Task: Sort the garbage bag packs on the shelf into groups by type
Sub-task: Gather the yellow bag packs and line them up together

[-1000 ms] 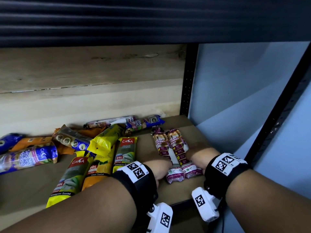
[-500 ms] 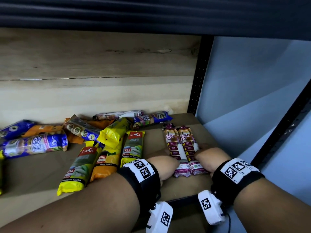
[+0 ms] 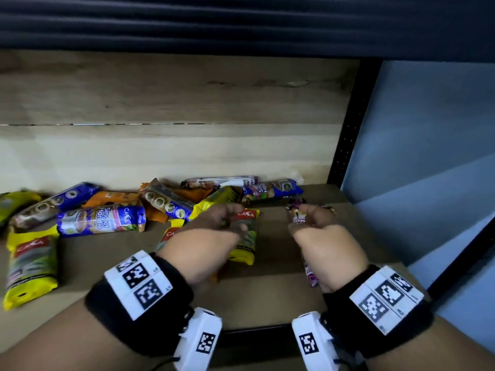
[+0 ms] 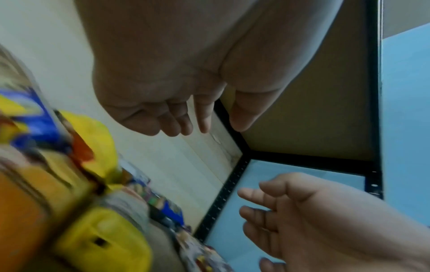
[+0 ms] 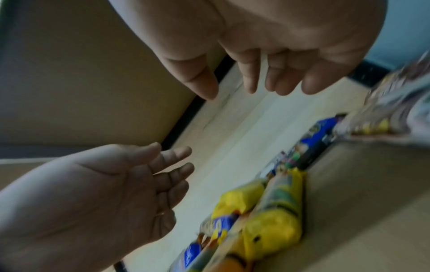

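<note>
Two maroon drawstring packs (image 3: 298,218) lie side by side on the right of the wooden shelf (image 3: 267,298), mostly hidden under my right hand (image 3: 308,215). My left hand (image 3: 227,218) hovers over a yellow CASA pack (image 3: 245,236). The wrist views show both palms bare with relaxed fingers: the left hand (image 4: 204,125) and the right hand (image 5: 232,90) hold nothing. A blue Singlet Handle pack (image 3: 101,220), an orange pack (image 3: 112,199), another blue pack (image 3: 270,190) and a second yellow pack (image 3: 29,263) lie mixed across the shelf.
A white-and-maroon pack (image 3: 222,182) lies against the wooden back panel (image 3: 160,151). A black upright post (image 3: 348,124) marks the shelf's right end, with a blue wall (image 3: 428,156) beyond. The shelf's dark front rail (image 3: 254,336) runs between my wrists.
Both hands have lifted off the near ends of the drawstring packs and moved farther in over the shelf. The head view has shifted, so more packs show on the left.
</note>
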